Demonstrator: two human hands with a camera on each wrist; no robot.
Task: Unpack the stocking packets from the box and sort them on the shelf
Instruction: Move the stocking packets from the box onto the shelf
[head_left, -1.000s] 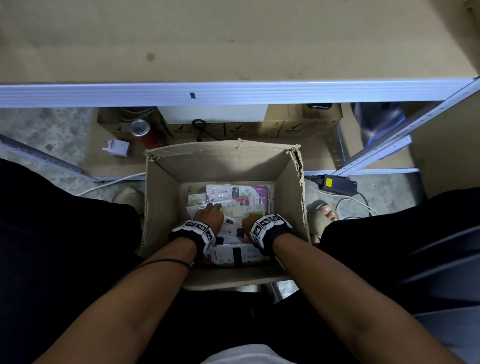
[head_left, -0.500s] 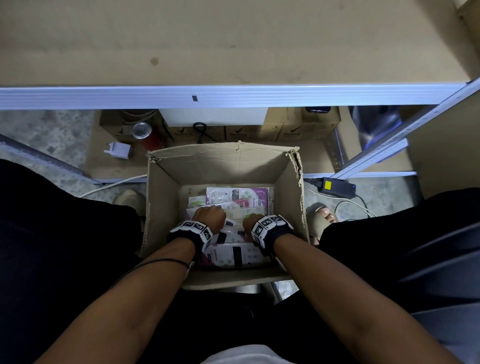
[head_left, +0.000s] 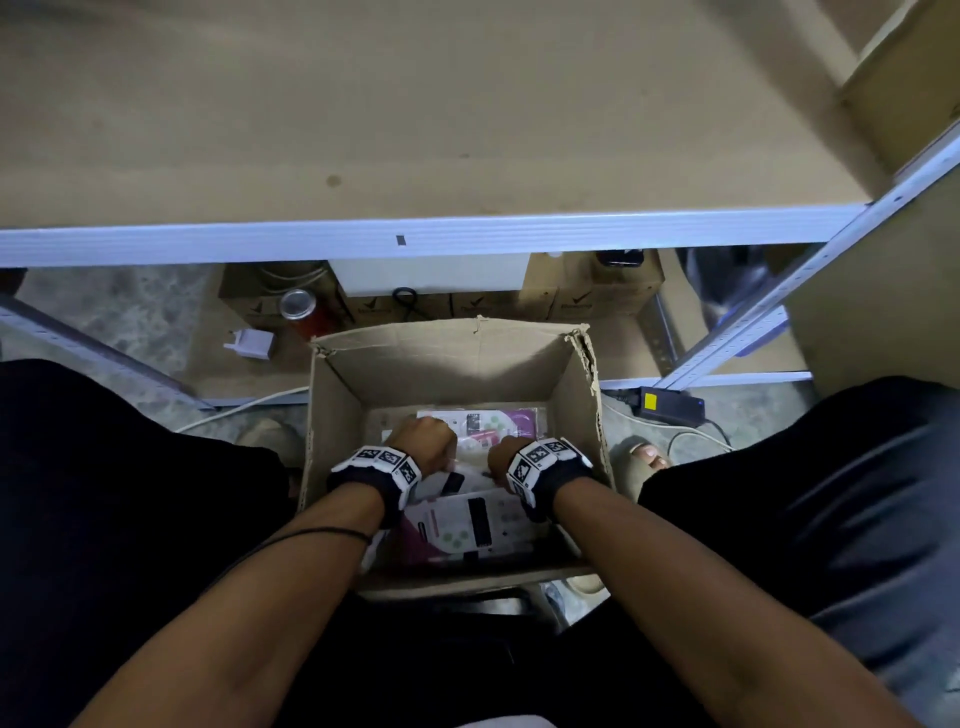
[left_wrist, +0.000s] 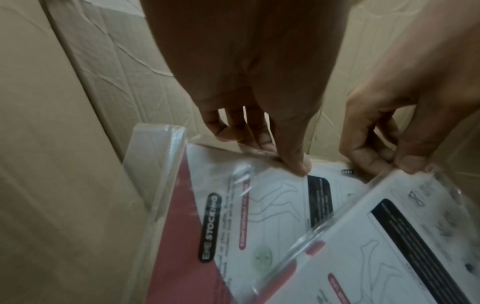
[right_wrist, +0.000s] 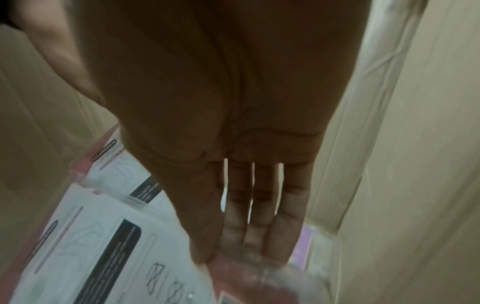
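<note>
An open cardboard box (head_left: 452, 332) stands on the floor between my legs, with several stocking packets in it. Both hands are down inside. My left hand (head_left: 423, 441) pinches the top edge of a red-and-white stocking packet (left_wrist: 259, 216) between thumb and fingers (left_wrist: 262, 144). Beside it, my right hand (head_left: 506, 457) pinches the top edge of a second white packet (left_wrist: 389, 236), thumb in front and fingers (right_wrist: 257, 222) behind. A purple-and-white packet (head_left: 498, 423) lies at the box's far end. The brown shelf (head_left: 415, 104) with its grey metal rail runs above the box.
Under the shelf sit cardboard boxes (head_left: 597, 296), a red can (head_left: 298, 306) and a white plug (head_left: 249, 343). A black power adapter (head_left: 670, 405) with cables lies on the floor to the right. A grey shelf upright (head_left: 779, 322) slants at the right. My feet flank the box.
My left hand's fingers have curled from lying over the packets to pinching one. Both hands have drawn together, and the near packets have tipped up.
</note>
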